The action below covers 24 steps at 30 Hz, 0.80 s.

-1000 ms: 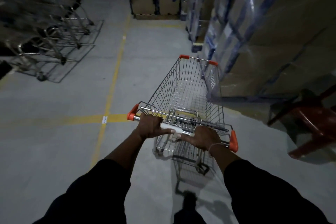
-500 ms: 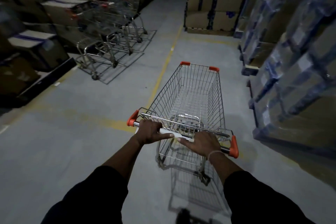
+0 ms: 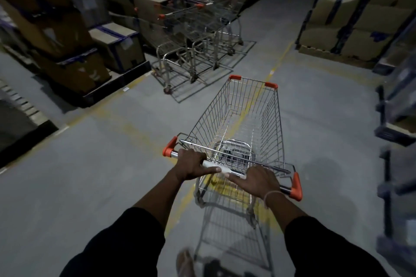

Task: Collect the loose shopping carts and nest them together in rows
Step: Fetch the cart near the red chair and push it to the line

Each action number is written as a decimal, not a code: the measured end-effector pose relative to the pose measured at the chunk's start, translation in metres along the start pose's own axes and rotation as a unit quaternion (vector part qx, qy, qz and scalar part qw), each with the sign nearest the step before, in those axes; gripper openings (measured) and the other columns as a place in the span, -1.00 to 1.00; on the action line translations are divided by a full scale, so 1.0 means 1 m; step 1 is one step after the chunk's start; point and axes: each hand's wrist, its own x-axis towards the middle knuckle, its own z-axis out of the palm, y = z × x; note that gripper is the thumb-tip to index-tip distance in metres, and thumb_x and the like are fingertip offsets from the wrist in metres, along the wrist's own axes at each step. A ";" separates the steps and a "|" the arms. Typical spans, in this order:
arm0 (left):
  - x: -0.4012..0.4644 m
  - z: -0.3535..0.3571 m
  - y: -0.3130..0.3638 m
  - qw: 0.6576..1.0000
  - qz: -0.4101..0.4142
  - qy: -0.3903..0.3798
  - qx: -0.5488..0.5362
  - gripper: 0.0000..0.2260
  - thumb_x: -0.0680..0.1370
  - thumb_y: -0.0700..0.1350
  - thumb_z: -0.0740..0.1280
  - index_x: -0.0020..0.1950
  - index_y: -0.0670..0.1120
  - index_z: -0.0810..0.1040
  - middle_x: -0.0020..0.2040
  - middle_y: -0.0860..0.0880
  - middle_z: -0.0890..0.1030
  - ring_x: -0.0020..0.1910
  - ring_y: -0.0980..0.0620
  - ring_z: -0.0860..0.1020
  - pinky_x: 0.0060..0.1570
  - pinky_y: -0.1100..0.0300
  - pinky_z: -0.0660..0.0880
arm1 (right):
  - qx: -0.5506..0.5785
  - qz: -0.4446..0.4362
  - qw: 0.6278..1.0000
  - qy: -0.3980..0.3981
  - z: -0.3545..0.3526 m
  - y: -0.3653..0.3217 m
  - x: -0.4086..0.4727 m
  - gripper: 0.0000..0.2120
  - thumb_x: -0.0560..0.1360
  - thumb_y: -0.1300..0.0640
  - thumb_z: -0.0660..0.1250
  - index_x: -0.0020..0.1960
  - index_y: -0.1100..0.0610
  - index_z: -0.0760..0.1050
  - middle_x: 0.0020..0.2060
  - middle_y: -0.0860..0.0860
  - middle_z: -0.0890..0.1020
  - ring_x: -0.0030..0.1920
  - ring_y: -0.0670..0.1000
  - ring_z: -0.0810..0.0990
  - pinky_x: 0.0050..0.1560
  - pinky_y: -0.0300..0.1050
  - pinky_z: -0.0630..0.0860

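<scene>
While both hands are closed around the handle bar of the shopping cart, the left hand near the orange end cap on the left and the right hand nearer the right cap, the cart stands on the grey floor in the middle of the aisle, its basket with nothing in it, over a faded yellow line. Each grip is wrapped tightly on the bar, with a thumb lying along the white middle part. Ahead and to the left, well apart from the held cart, a row of nested carts stands beside stacked cardboard boxes on dark pallets. More boxes rise on the right, and blurred racks close that side of the aisle. Between the held cart and the row the floor is open. The far carts are dim, so their number is hard to tell; the lower wheels of the held cart are blurred, and the feet at the bottom edge are cut off
</scene>
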 end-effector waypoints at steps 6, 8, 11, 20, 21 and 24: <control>0.072 -0.020 -0.101 0.999 -0.050 0.012 -0.004 -0.18 0.26 0.73 -0.13 -0.30 0.02 0.45 -0.40 0.09 0.47 -0.24 -0.02 0.54 -0.12 0.03 0.22 | -0.011 -0.053 0.998 0.017 -0.021 -0.056 0.132 -0.07 0.22 -0.81 -0.20 -0.37 0.04 0.39 -0.29 0.05 0.58 -0.20 0.12 0.60 -0.14 -0.05 0.48; 0.095 -0.031 -0.138 0.998 -0.065 0.008 -0.005 -0.20 0.26 0.72 -0.12 -0.30 0.02 0.44 -0.41 0.10 0.44 -0.25 -0.03 0.52 -0.11 0.03 0.23 | -0.016 -0.068 0.997 0.021 -0.028 -0.079 0.178 -0.03 0.21 -0.81 -0.22 -0.34 0.05 0.45 -0.24 0.08 0.65 -0.15 0.15 0.65 -0.10 -0.03 0.55; 0.125 -0.045 -0.191 0.996 -0.092 -0.020 -0.001 -0.26 0.26 0.69 -0.10 -0.30 0.04 0.40 -0.41 0.09 0.43 -0.22 -0.05 0.53 -0.09 0.02 0.23 | -0.032 -0.090 0.995 0.011 -0.039 -0.113 0.240 -0.04 0.25 -0.80 -0.17 -0.32 0.06 0.47 -0.19 0.10 0.69 -0.08 0.16 0.67 -0.10 -0.04 0.51; 0.178 -0.067 -0.333 0.985 -0.172 -0.003 -0.014 -0.20 0.24 0.73 -0.13 -0.30 0.04 0.42 -0.40 0.09 0.43 -0.20 -0.05 0.53 -0.10 0.02 0.21 | -0.067 -0.174 0.982 0.012 -0.065 -0.210 0.391 -0.03 0.35 -0.74 -0.06 -0.15 0.12 0.63 -0.08 0.12 0.72 0.02 0.16 0.69 -0.02 -0.05 0.48; 0.184 -0.069 -0.348 0.983 -0.181 0.000 -0.016 -0.25 0.26 0.72 -0.09 -0.32 0.05 0.40 -0.40 0.09 0.44 -0.20 -0.04 0.53 -0.11 0.02 0.21 | -0.068 -0.185 0.980 0.013 -0.067 -0.220 0.407 -0.03 0.35 -0.74 -0.07 -0.15 0.12 0.63 -0.08 0.12 0.73 0.02 0.16 0.69 -0.01 -0.04 0.48; 0.203 -0.074 -0.392 0.978 -0.207 0.016 -0.014 -0.26 0.29 0.70 -0.05 -0.31 0.05 0.42 -0.38 0.08 0.46 -0.20 -0.03 0.53 -0.12 0.04 0.21 | -0.075 -0.216 0.973 0.020 -0.074 -0.251 0.459 -0.03 0.33 -0.74 -0.09 -0.20 0.11 0.61 -0.11 0.11 0.73 0.00 0.16 0.69 -0.03 -0.04 0.50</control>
